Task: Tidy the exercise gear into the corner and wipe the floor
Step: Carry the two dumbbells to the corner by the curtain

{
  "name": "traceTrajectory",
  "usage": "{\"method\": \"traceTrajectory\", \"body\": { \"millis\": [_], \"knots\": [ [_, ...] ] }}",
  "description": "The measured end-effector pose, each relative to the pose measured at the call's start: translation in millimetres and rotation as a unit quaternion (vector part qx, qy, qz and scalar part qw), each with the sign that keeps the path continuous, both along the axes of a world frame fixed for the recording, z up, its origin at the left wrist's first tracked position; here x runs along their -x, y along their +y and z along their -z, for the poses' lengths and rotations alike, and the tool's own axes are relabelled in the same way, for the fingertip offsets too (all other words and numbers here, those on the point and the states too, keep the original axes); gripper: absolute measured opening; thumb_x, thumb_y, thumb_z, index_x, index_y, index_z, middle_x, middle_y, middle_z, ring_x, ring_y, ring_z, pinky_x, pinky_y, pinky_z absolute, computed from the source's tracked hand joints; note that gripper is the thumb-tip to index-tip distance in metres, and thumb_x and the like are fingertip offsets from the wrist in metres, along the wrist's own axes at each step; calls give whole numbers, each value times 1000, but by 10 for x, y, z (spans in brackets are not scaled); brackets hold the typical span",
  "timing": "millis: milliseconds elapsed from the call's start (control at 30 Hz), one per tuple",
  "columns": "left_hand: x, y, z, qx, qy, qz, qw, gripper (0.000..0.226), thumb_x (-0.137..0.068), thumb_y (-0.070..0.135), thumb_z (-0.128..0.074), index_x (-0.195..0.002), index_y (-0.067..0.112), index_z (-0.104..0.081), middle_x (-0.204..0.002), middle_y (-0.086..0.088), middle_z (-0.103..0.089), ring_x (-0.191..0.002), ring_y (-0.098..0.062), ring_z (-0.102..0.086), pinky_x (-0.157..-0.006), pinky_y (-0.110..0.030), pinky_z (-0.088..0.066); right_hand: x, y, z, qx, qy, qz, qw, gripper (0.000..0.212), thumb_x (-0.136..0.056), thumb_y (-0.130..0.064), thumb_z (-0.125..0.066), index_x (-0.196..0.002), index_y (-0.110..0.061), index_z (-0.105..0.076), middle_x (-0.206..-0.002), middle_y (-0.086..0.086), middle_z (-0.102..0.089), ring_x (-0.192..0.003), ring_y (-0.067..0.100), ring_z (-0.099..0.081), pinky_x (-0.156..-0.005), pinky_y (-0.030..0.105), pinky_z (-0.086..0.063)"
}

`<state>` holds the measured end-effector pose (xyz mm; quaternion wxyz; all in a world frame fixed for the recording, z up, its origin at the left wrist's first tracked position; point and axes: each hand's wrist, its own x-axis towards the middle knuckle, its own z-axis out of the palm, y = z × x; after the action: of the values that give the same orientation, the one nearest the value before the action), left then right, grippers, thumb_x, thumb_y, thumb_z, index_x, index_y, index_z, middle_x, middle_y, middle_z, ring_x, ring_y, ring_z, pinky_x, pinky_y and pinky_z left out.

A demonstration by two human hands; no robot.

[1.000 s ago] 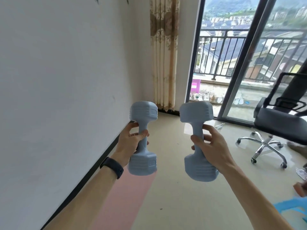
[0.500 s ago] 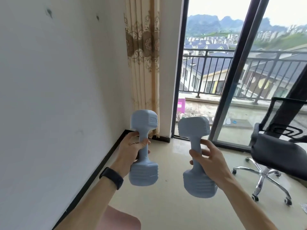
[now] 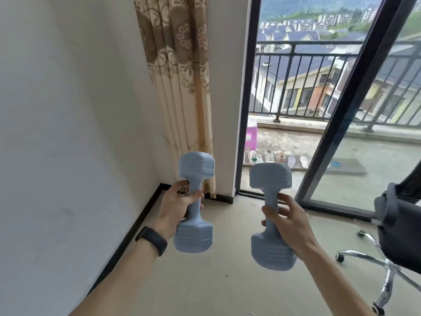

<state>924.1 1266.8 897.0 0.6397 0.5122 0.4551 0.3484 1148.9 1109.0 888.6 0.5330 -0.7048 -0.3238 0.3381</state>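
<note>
Two pale blue dumbbells are held upright in front of me, above the floor. My left hand (image 3: 176, 208) grips the handle of the left dumbbell (image 3: 195, 233), a black band on its wrist. My right hand (image 3: 289, 222) grips the handle of the right dumbbell (image 3: 271, 179), which tilts slightly to the left. Both are held just short of the room corner (image 3: 173, 188), where the white wall meets the curtain.
A patterned beige curtain (image 3: 180, 87) hangs in the corner. A sliding glass door frame (image 3: 243, 110) opens onto a balcony with shoes (image 3: 268, 156) and a railing. A dark office chair (image 3: 401, 229) on a chrome wheeled base stands at the right. The floor (image 3: 205, 288) is beige.
I have come closer to the corner with both dumbbells. The pink mat at the bottom left has dropped out of view, and the chair has slid toward the right edge.
</note>
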Motion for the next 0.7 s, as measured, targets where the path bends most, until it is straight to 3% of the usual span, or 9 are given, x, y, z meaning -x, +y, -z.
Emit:
{"method": "traceTrajectory", "body": {
  "millis": [367,567,700],
  "knots": [
    [-1063,1801,848,132,43,-37,990,22,-87,11,-73,-107,13,-63,-90,-17,-72,-70,-33,-65,-67,-43,-55,-1231,2110,763,129,26,-47,990,25,-89,-26,-70,-109,-34,-58,-87,1,-75,-73,24,-74,-80,54,-58],
    [-1452,2885,1799,188,126,-8,974,30,-87,12,-73,-111,19,-58,-94,-22,-73,-66,-28,-67,-73,-50,-58,-1419,3215,1596,234,61,-50,969,24,-89,-25,-68,-109,-31,-55,-89,5,-74,-71,24,-74,-80,53,-59],
    [-1692,3590,2472,199,232,26,952,27,-85,23,-75,-107,24,-59,-84,-7,-75,-62,-19,-70,-74,-43,-60,-1476,3932,2214,306,86,-46,947,20,-87,-27,-66,-103,-34,-55,-87,3,-74,-69,23,-74,-79,52,-59]
  ]
}}
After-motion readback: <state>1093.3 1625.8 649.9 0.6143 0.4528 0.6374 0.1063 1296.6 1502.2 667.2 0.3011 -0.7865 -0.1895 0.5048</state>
